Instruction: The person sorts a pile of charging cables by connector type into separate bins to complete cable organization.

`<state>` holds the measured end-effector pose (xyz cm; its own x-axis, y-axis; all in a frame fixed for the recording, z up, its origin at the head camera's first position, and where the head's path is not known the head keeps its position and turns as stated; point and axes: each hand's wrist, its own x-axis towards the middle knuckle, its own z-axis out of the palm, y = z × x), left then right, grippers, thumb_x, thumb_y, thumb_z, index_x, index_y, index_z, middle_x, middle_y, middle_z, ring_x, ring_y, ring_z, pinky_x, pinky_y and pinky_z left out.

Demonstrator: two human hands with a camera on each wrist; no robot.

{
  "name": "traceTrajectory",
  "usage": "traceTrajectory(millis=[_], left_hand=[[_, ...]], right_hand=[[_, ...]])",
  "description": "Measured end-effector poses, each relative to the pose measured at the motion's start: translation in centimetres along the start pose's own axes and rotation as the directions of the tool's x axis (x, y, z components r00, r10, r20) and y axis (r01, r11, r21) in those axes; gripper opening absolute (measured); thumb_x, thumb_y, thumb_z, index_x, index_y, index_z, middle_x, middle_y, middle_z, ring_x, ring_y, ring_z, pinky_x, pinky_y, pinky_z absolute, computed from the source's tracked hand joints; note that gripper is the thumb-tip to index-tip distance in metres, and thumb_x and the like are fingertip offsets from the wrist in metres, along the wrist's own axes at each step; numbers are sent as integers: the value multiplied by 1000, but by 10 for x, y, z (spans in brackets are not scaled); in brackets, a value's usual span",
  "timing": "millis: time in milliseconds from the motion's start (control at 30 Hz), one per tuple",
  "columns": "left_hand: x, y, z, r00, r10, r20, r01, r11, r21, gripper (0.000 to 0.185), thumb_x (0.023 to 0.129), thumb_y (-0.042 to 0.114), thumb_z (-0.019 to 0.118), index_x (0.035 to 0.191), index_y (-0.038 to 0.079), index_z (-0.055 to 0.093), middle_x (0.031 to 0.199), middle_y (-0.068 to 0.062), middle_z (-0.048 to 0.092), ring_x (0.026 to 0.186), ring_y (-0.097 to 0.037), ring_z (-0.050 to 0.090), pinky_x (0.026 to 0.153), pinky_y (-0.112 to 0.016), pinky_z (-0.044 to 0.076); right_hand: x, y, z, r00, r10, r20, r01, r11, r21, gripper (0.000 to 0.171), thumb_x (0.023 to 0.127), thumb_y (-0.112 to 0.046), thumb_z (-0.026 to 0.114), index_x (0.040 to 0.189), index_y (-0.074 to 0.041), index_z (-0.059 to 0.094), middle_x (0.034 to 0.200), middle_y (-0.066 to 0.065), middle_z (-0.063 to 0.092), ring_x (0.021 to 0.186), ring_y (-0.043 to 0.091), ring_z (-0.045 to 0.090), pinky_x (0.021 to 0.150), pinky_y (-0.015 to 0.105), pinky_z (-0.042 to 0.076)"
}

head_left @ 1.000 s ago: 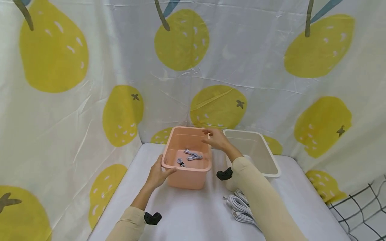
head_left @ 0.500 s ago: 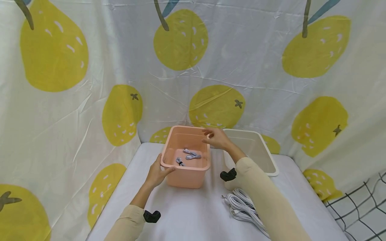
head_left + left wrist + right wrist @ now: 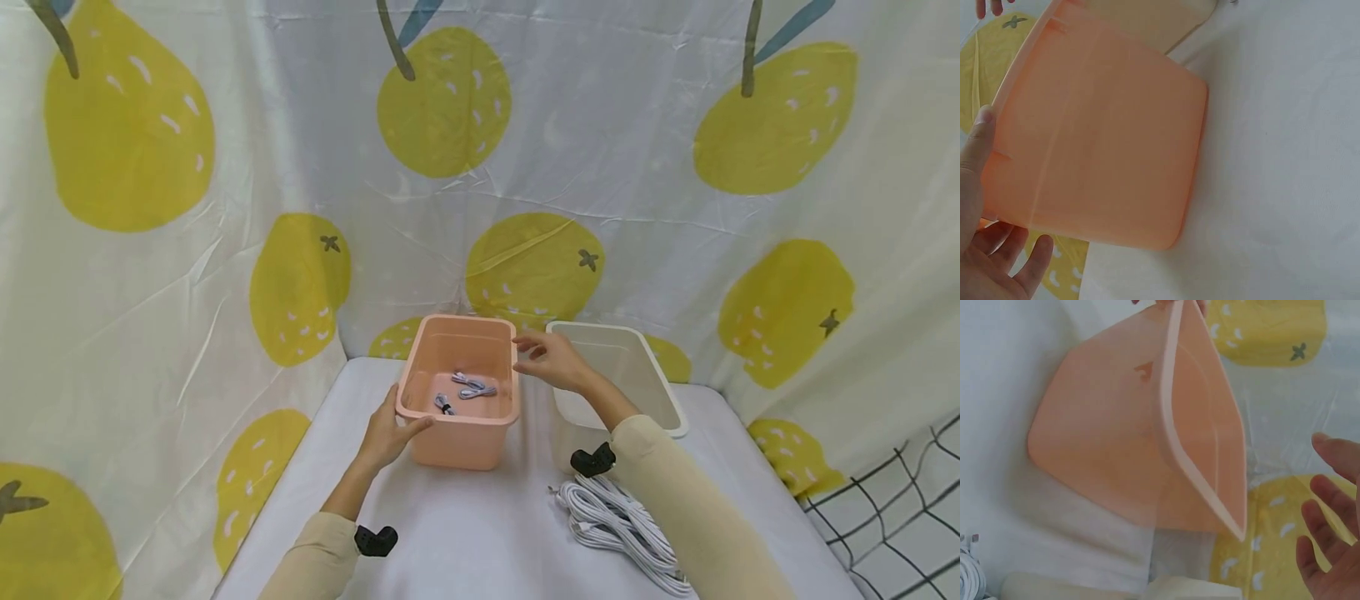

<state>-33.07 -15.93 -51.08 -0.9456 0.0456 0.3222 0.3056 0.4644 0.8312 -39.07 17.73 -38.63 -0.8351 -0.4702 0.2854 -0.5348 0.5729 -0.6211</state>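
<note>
— Two bins sit side by side at the back of the white-covered table (image 3: 480, 533), the pink plastic bin (image 3: 459, 392) on the left and a cream plastic bin (image 3: 615, 387) just beside it on the right. Which one is in hand?

— The pink one. The left hand (image 3: 386, 433) grips its near left corner, thumb hooked over the rim and fingers curled against the outer wall. The right hand (image 3: 551, 360) hovers just off the far right rim, fingers apart and relaxed, holding nothing.

— How would you judge its handling?

— Light, I'd say. It's thin moulded plastic, smooth and slightly glossy, with rounded corners and a rolled lip. The walls look stiff enough to keep their shape but might flex a little under a one-corner grip. Smooth sides could be slippery, so the lip is the sensible place to take hold, ideally at two opposite sides.

— Anything inside?

— A few small bundled grey cables (image 3: 468, 387) lie loose on its floor; they would likely slide if it tips. The cream bin shows nothing in the part that can be seen.

— And nearby?

— A coil of white cables (image 3: 618, 521) lies on the table at the front right, soft and floppy, partly under the right sleeve. A glossy pear-print curtain (image 3: 450, 108) hangs around the table.
</note>
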Motion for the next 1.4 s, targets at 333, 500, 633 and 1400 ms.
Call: traceTrajectory(millis=[333,500,633,1400], left_hand=[[-1,0,3,999,-48,14,48,999,6,106,87,34,86,161,-6,22,152,-32,44,140,-46,43,110,-61,38],[-3,-1,2,996,-86,14,86,996,20,108,87,37,85,161,-6,19,154,-32,42,141,-47,41,111,-61,37],[-2,-1,1,997,-75,12,75,997,6,106,87,36,85,161,-4,22,152,-32,44,140,-47,43,110,-62,37],[12,31,0,993,110,-51,-91,954,285,102,75,42,93,152,-4,45,152,-25,42,139,-47,38,104,-73,32]], right_hand=[[-31,9,-8,999,-27,-40,26,1000,-13,44,94,-16,77,133,0,67,119,15,70,101,32,68,86,50,57],[-46,12,-11,997,-42,-60,41,999,-4,43,93,-14,79,132,0,68,117,15,71,98,29,69,84,47,58],[-59,13,-13,994,-46,-94,47,999,11,43,92,-12,79,132,0,67,115,14,72,96,28,69,83,45,58],[-105,20,-28,988,-27,-149,30,999,20,42,91,-10,79,131,-1,68,113,17,72,96,29,69,82,50,56]])
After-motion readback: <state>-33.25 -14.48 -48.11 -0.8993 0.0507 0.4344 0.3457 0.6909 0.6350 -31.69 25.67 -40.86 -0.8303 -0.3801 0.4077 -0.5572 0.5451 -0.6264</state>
